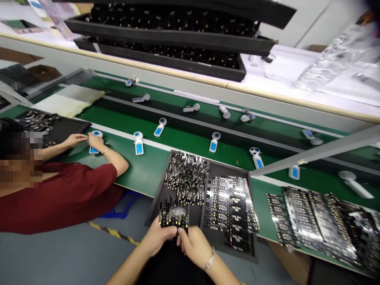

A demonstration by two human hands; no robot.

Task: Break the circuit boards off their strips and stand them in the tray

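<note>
Between my two hands is a black circuit board panel (173, 213) dotted with small bright yellowish parts. My left hand (158, 235) grips its lower left edge, thumb on top. My right hand (194, 243), with a bracelet at the wrist, pinches its lower right edge. The panel hovers over the near left part of a black tray (253, 247). Behind it in that tray lies a heap of loose small circuit boards (187, 174). In the tray's right compartment, board panels (230, 209) lie in overlapping rows.
Stacks of circuit board panels (320, 225) cover the bench at right. White-and-blue handheld devices (214, 141) sit along the green conveyor (184, 138). A slanting grey post (314, 148) crosses at right. A co-worker in a red sleeve (68, 194) handles a device at left. Black trays (166, 51) are stacked on the shelf.
</note>
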